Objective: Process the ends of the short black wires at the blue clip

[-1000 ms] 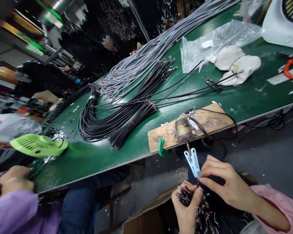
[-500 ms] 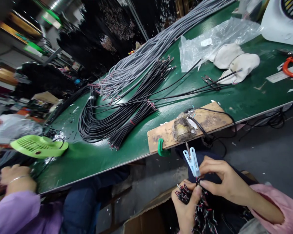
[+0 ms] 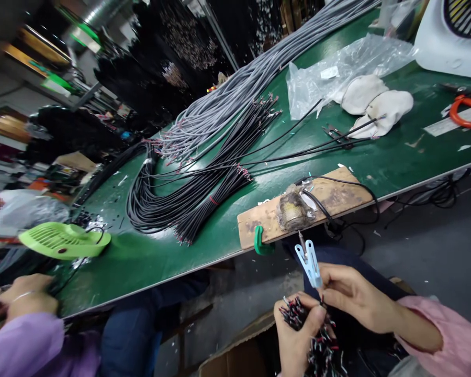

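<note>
My left hand (image 3: pixel 296 335) is closed around a bundle of short black wires (image 3: pixel 322 348) with red and white stripped ends, low in the view below the table edge. My right hand (image 3: pixel 351 296) pinches one wire at the top of that bundle, fingers pressed together. A light blue plastic clip (image 3: pixel 309 262) stands up just above my right fingers, and a soldering iron tip (image 3: pixel 300 237) pokes out right behind it. The iron rests on a wooden board (image 3: pixel 337 196) fixed to the table edge with a green clamp (image 3: pixel 261 241).
The green table (image 3: pixel 149 256) carries long bundles of black cables (image 3: pixel 188 196) and grey cables (image 3: pixel 235 91), a plastic bag (image 3: pixel 337 65), white cloths (image 3: pixel 377 102) and orange scissors (image 3: pixel 469 107). A co-worker's hand (image 3: pixel 23 298) in a purple sleeve is at the left by a green fan (image 3: pixel 63 240). A cardboard box (image 3: pixel 231 356) sits under my hands.
My right hand has lowered slightly and drawn closer to the bundle; the view has shifted a little. My left hand still holds the wires. The co-worker's hand moved slightly.
</note>
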`<state>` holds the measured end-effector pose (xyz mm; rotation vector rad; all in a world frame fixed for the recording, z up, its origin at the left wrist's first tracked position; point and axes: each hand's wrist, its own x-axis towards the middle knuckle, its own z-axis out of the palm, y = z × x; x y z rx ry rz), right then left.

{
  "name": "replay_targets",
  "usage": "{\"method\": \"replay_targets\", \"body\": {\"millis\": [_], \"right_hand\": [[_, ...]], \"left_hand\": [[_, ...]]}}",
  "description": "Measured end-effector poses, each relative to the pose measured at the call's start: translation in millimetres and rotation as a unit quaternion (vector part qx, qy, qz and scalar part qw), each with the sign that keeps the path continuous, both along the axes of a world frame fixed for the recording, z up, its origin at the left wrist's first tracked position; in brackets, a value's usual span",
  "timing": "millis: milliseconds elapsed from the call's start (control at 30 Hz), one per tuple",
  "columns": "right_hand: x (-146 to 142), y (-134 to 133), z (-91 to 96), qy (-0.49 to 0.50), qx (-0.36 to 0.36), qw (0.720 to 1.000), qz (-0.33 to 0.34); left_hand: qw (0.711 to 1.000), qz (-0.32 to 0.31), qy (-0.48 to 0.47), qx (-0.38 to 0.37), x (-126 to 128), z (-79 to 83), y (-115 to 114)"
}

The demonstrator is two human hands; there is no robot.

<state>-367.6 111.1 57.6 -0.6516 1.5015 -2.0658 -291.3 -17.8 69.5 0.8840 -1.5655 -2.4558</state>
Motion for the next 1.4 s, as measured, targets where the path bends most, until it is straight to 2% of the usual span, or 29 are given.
{"method": "replay_targets", "body": {"millis": [33,100,167,233,433,600,767,833,933,1000,1067,1133,1233,1300,1400], "right_hand": [[-6.1,-0.3,0.9,-0.062,-0.010,0.998,0.029],[-19.0,-3.6,4.5,-0.141,-0.019,0.989,0.026],[-30.4,-10.0,11.0,-0.172,-0.028,0.985,-0.004],[-38.2,-17.6,19.6,-0.189,-0.044,0.981,-0.005],[-40.6,-31.4,34.8,-0.264,-0.106,0.959,-0.004],[-36.0,-32.6,29.9,-0.302,-0.146,0.942,0.007],[-35.1,-26.1,10.1,-0.332,-0.156,0.930,-0.018],[-34.7,-18.7,-0.3,-0.308,-0.130,0.942,-0.035],[-32.0,-4.8,-10.1,-0.209,-0.031,0.976,-0.051],[-28.5,2.8,-10.4,-0.141,0.036,0.988,-0.059],[-24.1,6.6,-5.5,-0.068,0.070,0.993,-0.060],[-20.2,6.6,3.5,0.021,0.071,0.996,-0.041],[-17.1,3.1,18.3,0.127,0.070,0.989,-0.028],[-17.0,1.7,24.2,0.153,0.092,0.982,-0.059],[-18.3,3.5,23.7,0.146,0.113,0.979,-0.082]], "left_hand": [[1.000,0.000,0.023,-0.008,-1.1,1.7,-0.7],[0.996,-0.001,0.070,-0.048,-3.0,4.6,-1.8],[0.989,-0.010,0.107,-0.099,-4.8,7.5,-3.0],[0.982,-0.016,0.131,-0.135,-7.0,11.2,-4.4],[0.972,-0.002,0.144,-0.186,-18.5,21.2,-4.1],[0.978,0.001,0.124,-0.168,-24.7,16.1,-0.8],[0.983,0.012,0.113,-0.144,-21.8,14.9,0.8],[0.984,0.018,0.106,-0.144,-19.2,16.0,0.4],[0.986,0.007,0.083,-0.144,-13.2,13.3,-0.4],[0.992,-0.008,0.038,-0.118,-8.3,8.5,0.5],[0.996,-0.015,-0.025,-0.084,-4.3,3.4,3.2],[0.994,0.005,-0.065,-0.091,-2.8,0.4,7.2],[0.986,0.042,-0.059,-0.153,-4.9,-0.1,12.3],[0.983,0.032,-0.046,-0.174,-7.0,-0.9,13.8],[0.986,0.017,-0.031,-0.162,-6.2,-7.3,12.8]]}}
